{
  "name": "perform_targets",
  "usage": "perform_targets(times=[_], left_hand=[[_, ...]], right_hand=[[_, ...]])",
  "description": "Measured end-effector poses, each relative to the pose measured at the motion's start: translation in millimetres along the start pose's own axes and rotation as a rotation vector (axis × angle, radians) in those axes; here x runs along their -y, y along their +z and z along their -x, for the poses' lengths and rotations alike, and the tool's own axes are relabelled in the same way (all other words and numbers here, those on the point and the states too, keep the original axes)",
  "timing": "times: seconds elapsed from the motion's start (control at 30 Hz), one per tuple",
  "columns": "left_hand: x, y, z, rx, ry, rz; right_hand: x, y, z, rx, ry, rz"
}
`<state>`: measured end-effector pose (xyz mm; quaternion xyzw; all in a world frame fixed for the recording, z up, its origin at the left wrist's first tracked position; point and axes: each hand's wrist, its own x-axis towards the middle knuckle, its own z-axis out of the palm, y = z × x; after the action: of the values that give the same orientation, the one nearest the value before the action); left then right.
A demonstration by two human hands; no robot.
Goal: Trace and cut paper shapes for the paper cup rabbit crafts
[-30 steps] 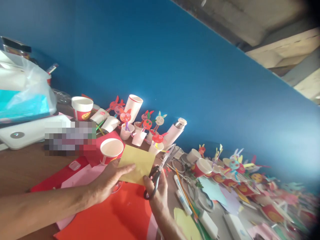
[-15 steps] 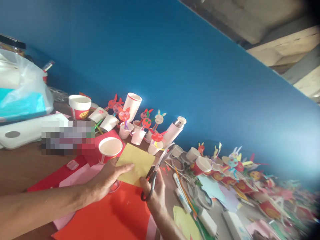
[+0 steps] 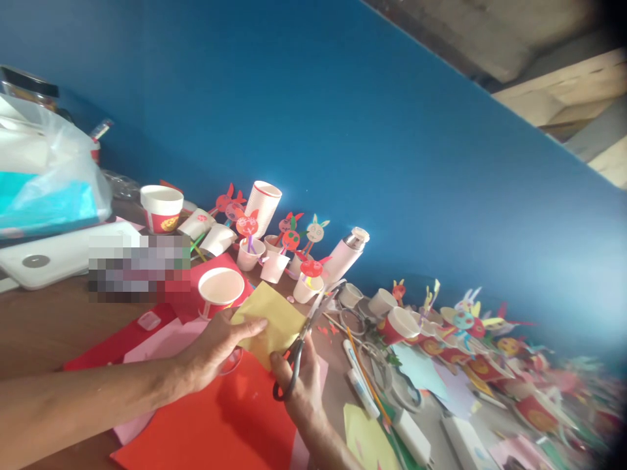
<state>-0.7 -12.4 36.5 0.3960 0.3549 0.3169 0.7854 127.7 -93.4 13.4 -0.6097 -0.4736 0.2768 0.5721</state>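
A square of yellow paper [image 3: 271, 315] is pinched in my left hand [image 3: 220, 343], its thumb lying across the front. My right hand [image 3: 302, 385] grips black-handled scissors [image 3: 298, 356], with the blades pointing up and away at the paper's right edge. Whether the blades bite into the paper cannot be made out. Below both hands lies a large red-orange sheet [image 3: 210, 418] over pink paper [image 3: 157, 343]. Just beyond my left hand stands a white-rimmed paper cup [image 3: 221, 288].
Small cups with paper animal figures [image 3: 275, 264] stand along the blue wall beside a pink thermos [image 3: 345, 254]. Markers [image 3: 360, 378], cables and decorated cups crowd the right side. A white device [image 3: 73, 254] and a plastic bag [image 3: 53, 176] are at left.
The scissors' blades have come closer together and sit nearer the yellow paper's right edge. The paper has tilted slightly. The whole view has shifted a little.
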Motion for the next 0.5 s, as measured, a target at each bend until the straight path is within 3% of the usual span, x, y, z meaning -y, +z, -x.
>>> perform_targets(times=[0.33,0.5], left_hand=[[-20.1,11.1,15.6,-0.014,0.040,0.064],[-12.5,3.1,7.0,0.020,0.070,0.026]], right_hand=[[-15.2,-3.1,2.0,-0.012,-0.008,0.053],[-11.3,-13.5,-4.0,0.007,0.054,-0.027]])
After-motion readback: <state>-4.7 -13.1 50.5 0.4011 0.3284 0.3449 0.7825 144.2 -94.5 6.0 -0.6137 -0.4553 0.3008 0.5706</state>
